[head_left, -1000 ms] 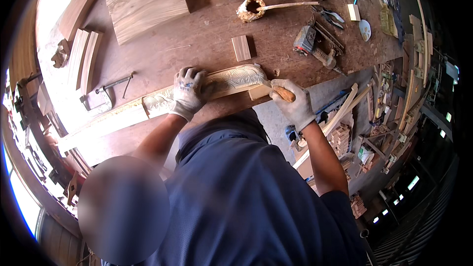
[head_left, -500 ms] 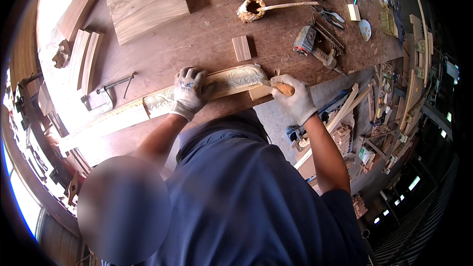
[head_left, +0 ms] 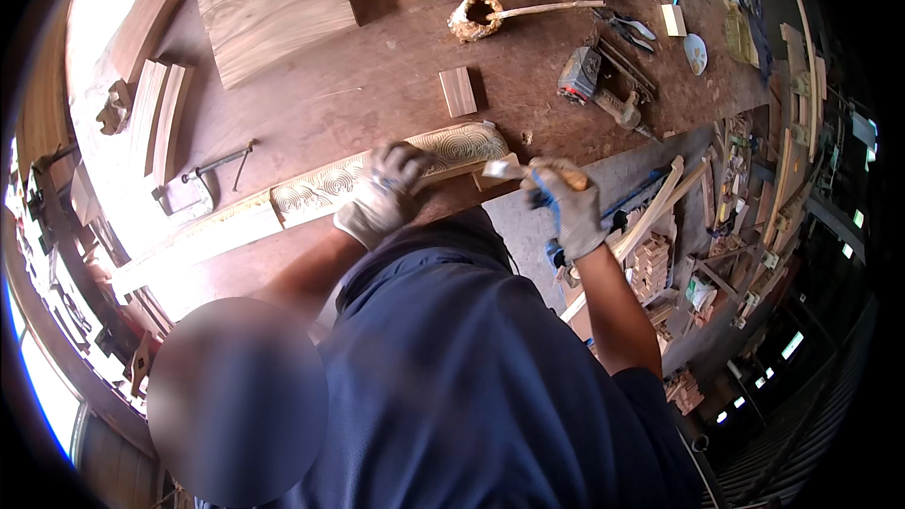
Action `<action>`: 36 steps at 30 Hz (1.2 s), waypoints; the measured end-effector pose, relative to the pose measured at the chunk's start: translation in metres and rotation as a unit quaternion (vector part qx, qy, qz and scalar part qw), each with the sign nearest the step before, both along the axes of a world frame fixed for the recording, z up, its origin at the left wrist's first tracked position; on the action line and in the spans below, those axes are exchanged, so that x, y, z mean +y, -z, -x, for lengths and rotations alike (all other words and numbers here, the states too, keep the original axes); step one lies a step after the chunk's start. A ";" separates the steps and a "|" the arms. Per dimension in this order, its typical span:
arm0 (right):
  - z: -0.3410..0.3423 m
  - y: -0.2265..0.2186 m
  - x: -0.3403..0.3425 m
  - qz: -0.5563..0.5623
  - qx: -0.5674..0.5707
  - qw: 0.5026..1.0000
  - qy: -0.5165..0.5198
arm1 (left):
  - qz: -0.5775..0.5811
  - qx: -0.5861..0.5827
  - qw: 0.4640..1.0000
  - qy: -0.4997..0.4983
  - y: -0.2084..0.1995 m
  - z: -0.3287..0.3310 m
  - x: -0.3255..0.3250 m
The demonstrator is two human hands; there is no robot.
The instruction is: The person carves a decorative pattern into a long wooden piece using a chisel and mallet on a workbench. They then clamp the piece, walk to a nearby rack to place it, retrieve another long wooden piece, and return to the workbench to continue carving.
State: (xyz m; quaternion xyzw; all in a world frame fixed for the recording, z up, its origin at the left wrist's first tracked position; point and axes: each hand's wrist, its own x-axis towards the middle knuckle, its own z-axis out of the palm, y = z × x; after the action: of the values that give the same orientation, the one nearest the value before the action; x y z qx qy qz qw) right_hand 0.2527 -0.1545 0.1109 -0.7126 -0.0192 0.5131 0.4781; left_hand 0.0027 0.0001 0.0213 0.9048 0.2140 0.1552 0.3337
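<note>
A long pale board carved with swirling lines [head_left: 313,187] lies along the near edge of the workbench. My left hand [head_left: 382,198], in a whitish work glove, is at the board's near edge; its fingers are blurred by motion. Just off the board's right end, my gloved right hand [head_left: 567,205] grips a chisel [head_left: 564,172] by its wooden handle. The flat, light blade points left, over a small wood block [head_left: 485,180] at the bench edge.
On the bench [head_left: 311,118] are a small wood block [head_left: 458,92], a clamp [head_left: 219,163], a nail gun [head_left: 582,75], a crusted pot with a stick [head_left: 474,19], pliers [head_left: 630,31] and a wide wood panel [head_left: 273,14]. Timber pieces [head_left: 650,264] are stacked below right.
My left hand has shifted right and nearer to me, off the top of the carved board. My right hand has turned, and the chisel blade has come away from the board's end.
</note>
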 end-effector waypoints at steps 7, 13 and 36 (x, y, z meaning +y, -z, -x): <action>0.049 -0.016 -0.002 0.080 0.134 0.987 0.039 | -0.043 -0.017 0.991 0.125 -0.016 -0.014 -0.028; 0.020 -0.005 -0.001 -0.002 -0.097 0.995 -0.010 | -0.043 0.003 0.999 0.019 0.004 -0.005 -0.010; -0.010 0.009 0.012 -0.049 -0.330 0.891 -0.309 | -0.034 0.083 0.990 -0.106 0.017 0.011 0.013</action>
State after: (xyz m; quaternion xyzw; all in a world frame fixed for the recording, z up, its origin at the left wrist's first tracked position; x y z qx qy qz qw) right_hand 0.2623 -0.1427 0.1023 -0.7747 -0.4202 0.3685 0.2957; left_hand -0.0084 0.0130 0.0040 0.8976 0.3306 0.1215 0.2650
